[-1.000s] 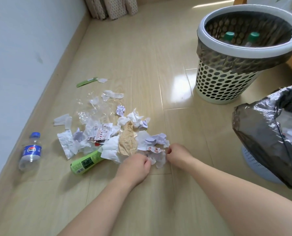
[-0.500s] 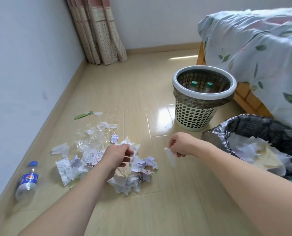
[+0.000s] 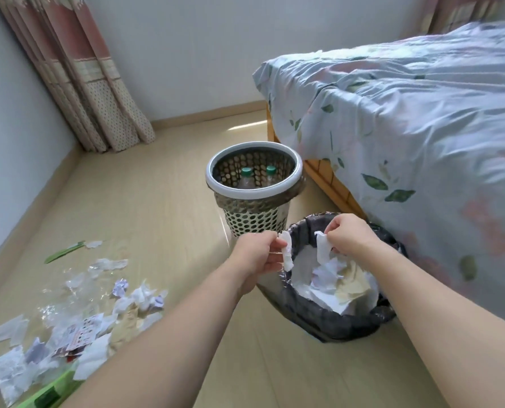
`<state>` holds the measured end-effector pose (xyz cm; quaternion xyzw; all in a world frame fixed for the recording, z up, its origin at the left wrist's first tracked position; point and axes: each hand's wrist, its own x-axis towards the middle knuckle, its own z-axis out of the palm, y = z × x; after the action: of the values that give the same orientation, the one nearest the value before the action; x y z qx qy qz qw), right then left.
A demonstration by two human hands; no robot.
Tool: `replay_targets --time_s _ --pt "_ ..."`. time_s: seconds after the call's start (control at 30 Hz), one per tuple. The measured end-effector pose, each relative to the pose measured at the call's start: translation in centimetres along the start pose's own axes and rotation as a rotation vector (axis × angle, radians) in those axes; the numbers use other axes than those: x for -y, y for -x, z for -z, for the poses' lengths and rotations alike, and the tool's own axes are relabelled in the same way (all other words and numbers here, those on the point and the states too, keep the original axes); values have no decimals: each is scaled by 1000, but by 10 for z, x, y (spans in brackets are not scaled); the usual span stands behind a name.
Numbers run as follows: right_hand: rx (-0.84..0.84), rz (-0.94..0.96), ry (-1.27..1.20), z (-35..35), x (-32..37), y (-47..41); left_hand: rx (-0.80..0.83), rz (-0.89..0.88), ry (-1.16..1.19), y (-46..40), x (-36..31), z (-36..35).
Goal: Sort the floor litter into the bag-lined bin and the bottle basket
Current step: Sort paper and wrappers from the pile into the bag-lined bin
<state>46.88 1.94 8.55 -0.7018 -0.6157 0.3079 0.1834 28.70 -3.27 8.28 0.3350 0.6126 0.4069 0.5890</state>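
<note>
My left hand point(image 3: 258, 256) pinches a white paper scrap point(image 3: 286, 251) at the near rim of the bag-lined bin point(image 3: 327, 323). Over the bin's opening, my right hand point(image 3: 350, 234) grips another white paper scrap point(image 3: 323, 248). Crumpled paper fills the bin's bottom. Behind it stands the perforated bottle basket point(image 3: 254, 219) with two green-capped bottles point(image 3: 246, 178) inside. A spread of paper and plastic litter point(image 3: 77, 316) lies on the floor at lower left, with a green bottle point(image 3: 49, 391) partly under my left forearm.
A bed with a leaf-print sheet point(image 3: 407, 136) fills the right side, close to both containers. Curtains point(image 3: 77, 81) hang in the far left corner. A green strip point(image 3: 64, 252) lies near the left wall. Bare wooden floor runs between litter and bins.
Both hands have lifted from the litter pile and swung right to the bag-lined bin, each carrying a paper scrap. The view has tilted up and rightward; the blue-capped bottle is out of frame.
</note>
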Motion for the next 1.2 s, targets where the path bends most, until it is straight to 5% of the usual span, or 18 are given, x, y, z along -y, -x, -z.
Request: replay_targets --time_s 0.2,0.37,0.53,0.73,1.0,1.2 --pt "88 -66 45 15 -61 -14 124 113 -243 -21 10 -74" --pt "14 4 65 14 -50 -19 51 36 -272 -22 -4 -68" --pt "8 255 -23 -28 20 -12 -141 -85 -344 -16 -21 17" --pt "265 460 6 -147 102 8 -392 2 -600 10 21 170" --pt "564 340 296 -289 93 10 -342 176 -1132 23 127 296" --pt "635 172 331 -346 73 13 -245 -73 -1531 -3 175 313"
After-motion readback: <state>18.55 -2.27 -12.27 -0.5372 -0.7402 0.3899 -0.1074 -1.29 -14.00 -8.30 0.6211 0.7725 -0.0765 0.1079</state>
